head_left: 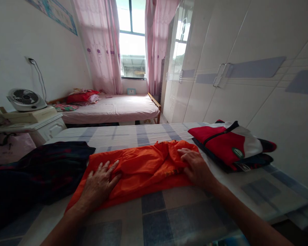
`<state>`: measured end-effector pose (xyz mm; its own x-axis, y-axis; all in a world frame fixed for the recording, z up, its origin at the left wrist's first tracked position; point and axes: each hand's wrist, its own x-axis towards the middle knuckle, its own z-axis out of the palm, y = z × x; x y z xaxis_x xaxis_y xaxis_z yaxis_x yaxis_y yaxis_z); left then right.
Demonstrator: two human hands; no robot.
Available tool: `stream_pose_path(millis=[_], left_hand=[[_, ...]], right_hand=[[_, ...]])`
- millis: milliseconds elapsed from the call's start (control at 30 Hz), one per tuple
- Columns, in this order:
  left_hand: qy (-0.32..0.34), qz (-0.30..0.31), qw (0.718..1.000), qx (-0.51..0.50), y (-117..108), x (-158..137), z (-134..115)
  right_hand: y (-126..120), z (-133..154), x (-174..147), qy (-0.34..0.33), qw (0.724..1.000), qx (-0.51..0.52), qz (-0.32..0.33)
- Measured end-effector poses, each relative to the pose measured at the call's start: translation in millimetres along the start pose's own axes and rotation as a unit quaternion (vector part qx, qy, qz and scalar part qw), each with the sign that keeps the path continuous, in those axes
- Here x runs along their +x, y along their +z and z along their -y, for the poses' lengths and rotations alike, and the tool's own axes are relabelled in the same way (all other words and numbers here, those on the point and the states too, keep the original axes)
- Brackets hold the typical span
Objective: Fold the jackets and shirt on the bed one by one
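Note:
An orange garment (143,164), partly folded into a long strip, lies across the bed in front of me. Wrinkles run over its middle, and small dark print shows near its right end. My left hand (99,182) rests flat on the left part of the cloth with fingers spread. On the right end, near the bunched upper edge, my right hand (195,165) lies with its fingers extended on the fabric. Neither hand grips anything that I can see.
Dark clothing (41,174) lies in a heap at the left. A stack of folded clothes with a red and white jacket (223,140) sits at the right. Under them is a checked bedsheet (154,222). Beyond stand another bed (118,106), a fan (27,99) and a wardrobe (246,41).

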<state>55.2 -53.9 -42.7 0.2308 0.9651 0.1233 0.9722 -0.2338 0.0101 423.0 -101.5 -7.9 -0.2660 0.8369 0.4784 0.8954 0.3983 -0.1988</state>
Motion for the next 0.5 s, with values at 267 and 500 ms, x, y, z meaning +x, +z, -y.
stream_pose_path(millis=[267,500], left_hand=[[0.008,-0.014,1.000,-0.016,-0.2,-0.6,0.6],[0.001,-0.001,1.000,-0.002,-2.3,-1.0,-0.6]], right_hand=[[0.9,24.3,5.3,0.026,0.997,0.037,0.063],[-13.2,-37.9,5.1,0.247,0.963,0.005,-0.108]])
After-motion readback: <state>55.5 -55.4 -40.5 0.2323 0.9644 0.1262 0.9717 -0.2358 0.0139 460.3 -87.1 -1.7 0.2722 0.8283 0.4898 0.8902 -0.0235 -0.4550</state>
